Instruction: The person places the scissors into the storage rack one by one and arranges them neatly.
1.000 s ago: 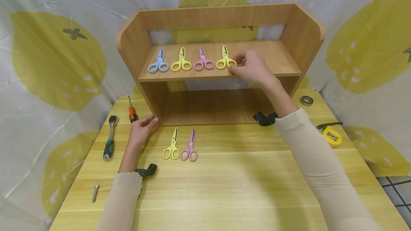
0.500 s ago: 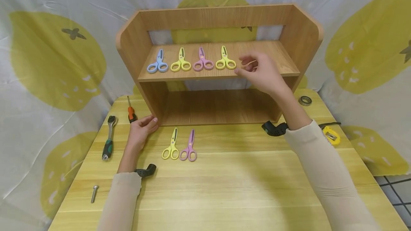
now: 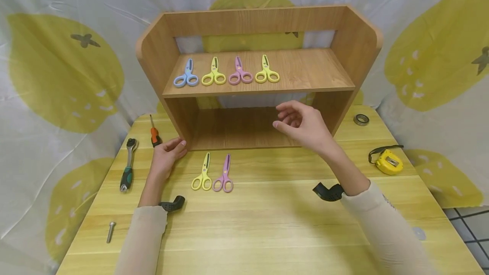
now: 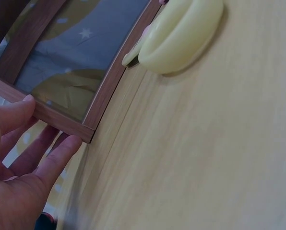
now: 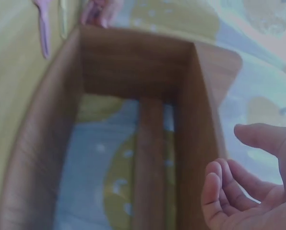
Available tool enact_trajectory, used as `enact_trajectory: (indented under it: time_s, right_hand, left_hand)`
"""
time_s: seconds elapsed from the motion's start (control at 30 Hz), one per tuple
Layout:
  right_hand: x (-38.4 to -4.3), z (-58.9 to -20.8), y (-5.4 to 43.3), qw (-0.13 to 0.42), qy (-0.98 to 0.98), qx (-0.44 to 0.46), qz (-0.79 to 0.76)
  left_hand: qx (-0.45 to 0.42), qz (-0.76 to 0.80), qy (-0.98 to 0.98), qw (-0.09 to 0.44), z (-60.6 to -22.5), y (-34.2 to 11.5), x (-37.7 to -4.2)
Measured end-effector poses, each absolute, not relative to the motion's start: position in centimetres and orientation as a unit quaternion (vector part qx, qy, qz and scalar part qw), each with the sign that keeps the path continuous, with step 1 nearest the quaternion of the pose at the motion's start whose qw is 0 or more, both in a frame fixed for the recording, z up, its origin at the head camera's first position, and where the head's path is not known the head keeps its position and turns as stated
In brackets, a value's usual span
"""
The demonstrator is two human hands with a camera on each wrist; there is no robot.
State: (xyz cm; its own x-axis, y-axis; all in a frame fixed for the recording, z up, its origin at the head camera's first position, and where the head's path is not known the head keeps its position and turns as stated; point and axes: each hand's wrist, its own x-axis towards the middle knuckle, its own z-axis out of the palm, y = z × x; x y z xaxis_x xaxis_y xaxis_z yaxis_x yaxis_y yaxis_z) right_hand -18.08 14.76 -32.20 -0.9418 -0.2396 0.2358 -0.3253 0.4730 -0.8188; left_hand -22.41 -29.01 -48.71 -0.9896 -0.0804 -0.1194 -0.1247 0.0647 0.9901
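My left hand (image 3: 168, 154) holds the lower left front corner of the wooden shelf (image 3: 259, 88); in the left wrist view the side panel's edge (image 4: 61, 120) lies between its digits. My right hand (image 3: 305, 126) hovers before the lower compartment with loosely curled fingers, holding nothing. On the upper board, a blue pair of scissors (image 3: 186, 79), a yellow pair (image 3: 214, 77), a purple pair (image 3: 240, 76) and another yellow pair (image 3: 267, 75) lie in a row, blades pointing back. On the table before the shelf lie one yellow pair (image 3: 201, 181) and one purple pair (image 3: 223, 183).
Left of the shelf lie a screwdriver (image 3: 154, 135), a ratchet wrench (image 3: 128, 162) and a bolt (image 3: 111, 232). To the right are a dark ring (image 3: 361, 119), a yellow tape measure (image 3: 389, 163) and a pale disc (image 3: 419, 233). A lemon-print cloth (image 3: 57, 109) hangs behind.
My right hand has left the rightmost yellow scissors on the upper board, moving right, then down and towards me in front of the lower compartment. The left hand has stayed at the shelf's corner.
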Motion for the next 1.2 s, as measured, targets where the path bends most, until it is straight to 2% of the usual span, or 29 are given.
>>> enact_trajectory:
  time_s: [0.43, 0.67, 0.77, 1.2]
  right_hand:
    - [-15.4, -39.6, 11.2, -0.032, -0.836, 0.18, 0.517]
    - [-14.5, -43.3, 9.0, -0.078, -0.827, 0.178, 0.527]
    - [-14.2, -44.8, 8.1, -0.095, -0.823, 0.182, 0.529]
    - [-13.5, -47.7, 5.4, -0.135, -0.81, 0.173, 0.544]
  left_hand:
    - [-0.067, 0.676, 0.733, 0.016, -48.6, -28.9, -22.3]
    - [-0.078, 0.681, 0.727, 0.032, -46.6, -28.2, -21.5]
    - [-0.078, 0.682, 0.727, 0.033, -46.9, -28.3, -21.7]
    - [-0.065, 0.681, 0.729, 0.013, -48.7, -28.8, -22.3]
